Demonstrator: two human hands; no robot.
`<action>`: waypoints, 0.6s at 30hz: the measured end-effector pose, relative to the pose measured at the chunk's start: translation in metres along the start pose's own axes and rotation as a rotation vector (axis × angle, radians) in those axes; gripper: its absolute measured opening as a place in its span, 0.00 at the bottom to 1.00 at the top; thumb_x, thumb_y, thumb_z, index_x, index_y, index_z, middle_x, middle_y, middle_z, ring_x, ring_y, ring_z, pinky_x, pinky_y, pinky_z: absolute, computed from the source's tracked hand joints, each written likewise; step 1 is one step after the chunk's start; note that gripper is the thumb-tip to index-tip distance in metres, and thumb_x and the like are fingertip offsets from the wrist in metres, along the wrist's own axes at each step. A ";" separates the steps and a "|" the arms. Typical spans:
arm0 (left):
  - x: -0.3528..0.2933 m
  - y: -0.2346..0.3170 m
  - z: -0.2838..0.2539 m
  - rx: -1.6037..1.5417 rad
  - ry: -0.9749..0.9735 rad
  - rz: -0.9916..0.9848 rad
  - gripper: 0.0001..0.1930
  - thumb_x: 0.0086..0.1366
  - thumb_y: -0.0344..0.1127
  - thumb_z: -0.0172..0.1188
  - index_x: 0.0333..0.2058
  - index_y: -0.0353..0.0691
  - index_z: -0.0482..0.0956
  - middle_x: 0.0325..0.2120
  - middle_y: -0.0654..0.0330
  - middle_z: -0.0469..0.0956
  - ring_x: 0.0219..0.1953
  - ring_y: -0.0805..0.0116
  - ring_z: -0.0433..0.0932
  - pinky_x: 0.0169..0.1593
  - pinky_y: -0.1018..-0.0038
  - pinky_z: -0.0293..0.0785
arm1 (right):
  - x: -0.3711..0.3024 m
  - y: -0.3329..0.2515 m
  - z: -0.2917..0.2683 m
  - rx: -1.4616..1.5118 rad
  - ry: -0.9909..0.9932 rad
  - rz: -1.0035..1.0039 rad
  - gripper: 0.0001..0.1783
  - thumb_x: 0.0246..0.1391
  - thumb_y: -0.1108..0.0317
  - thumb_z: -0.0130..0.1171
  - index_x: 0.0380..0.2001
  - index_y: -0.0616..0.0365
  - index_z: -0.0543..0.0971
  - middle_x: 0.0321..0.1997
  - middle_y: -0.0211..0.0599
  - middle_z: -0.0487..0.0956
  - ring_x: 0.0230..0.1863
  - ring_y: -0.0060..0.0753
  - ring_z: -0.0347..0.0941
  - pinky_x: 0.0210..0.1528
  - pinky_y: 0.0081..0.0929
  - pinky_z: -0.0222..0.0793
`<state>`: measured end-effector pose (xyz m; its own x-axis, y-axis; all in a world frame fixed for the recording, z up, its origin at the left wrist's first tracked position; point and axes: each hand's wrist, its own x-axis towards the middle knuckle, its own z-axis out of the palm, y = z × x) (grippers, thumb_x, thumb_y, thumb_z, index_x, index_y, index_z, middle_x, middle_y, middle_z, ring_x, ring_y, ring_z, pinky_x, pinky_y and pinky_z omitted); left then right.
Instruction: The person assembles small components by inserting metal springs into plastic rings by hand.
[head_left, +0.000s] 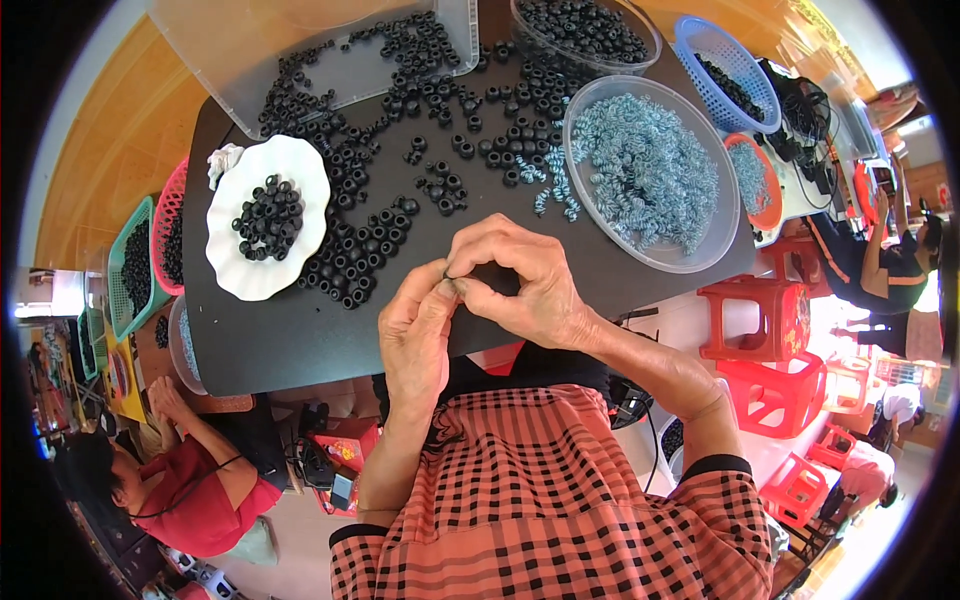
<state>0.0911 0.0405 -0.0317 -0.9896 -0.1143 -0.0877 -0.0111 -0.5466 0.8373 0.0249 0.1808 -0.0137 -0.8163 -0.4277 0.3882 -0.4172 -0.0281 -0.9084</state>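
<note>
My left hand [413,335] and my right hand [530,280] meet over the near edge of the dark table [280,345]. The fingertips of both are pinched together on something small and dark, mostly hidden by the fingers. Just beyond them lie many loose black hollow bead-like pieces [365,250]. A white scalloped plate [232,272] on the left holds a pile of black pieces [268,218]. To the right, a clear round tub [722,235] is heaped with small bluish metal springs [650,170]. A few loose springs [556,180] lie beside it.
A clear plastic bin [200,50] lies tipped at the back, black pieces spilling out. Behind the springs stands a clear bowl [650,60] of black pieces. A blue basket [690,40] is at far right. Another person [215,500] sits at left; red stools [760,320] stand right.
</note>
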 end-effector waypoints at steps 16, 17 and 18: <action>0.012 0.003 -0.004 0.024 -0.045 0.097 0.11 0.67 0.28 0.50 0.45 0.29 0.74 0.35 0.54 0.79 0.39 0.70 0.78 0.50 0.73 0.71 | 0.046 0.021 -0.022 -0.823 -0.213 -0.294 0.10 0.44 0.75 0.60 0.33 0.59 0.76 0.32 0.38 0.75 0.34 0.41 0.74 0.40 0.34 0.68; 0.013 0.003 -0.004 0.013 -0.056 0.100 0.11 0.67 0.28 0.50 0.45 0.28 0.74 0.35 0.53 0.79 0.39 0.69 0.78 0.49 0.72 0.71 | 0.047 0.022 -0.020 -0.902 -0.252 -0.285 0.10 0.43 0.74 0.60 0.33 0.58 0.75 0.30 0.36 0.74 0.34 0.40 0.73 0.39 0.35 0.67; 0.013 0.003 -0.004 0.001 -0.069 0.102 0.11 0.67 0.28 0.51 0.45 0.28 0.74 0.34 0.53 0.79 0.39 0.68 0.78 0.49 0.71 0.72 | 0.048 0.021 -0.020 -0.904 -0.255 -0.288 0.10 0.43 0.74 0.60 0.33 0.58 0.75 0.30 0.36 0.74 0.34 0.40 0.73 0.39 0.35 0.67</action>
<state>0.0789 0.0338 -0.0330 -0.9931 -0.1118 0.0354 0.0901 -0.5339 0.8408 -0.0308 0.1773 -0.0109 -0.5693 -0.6983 0.4339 -0.8219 0.4950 -0.2817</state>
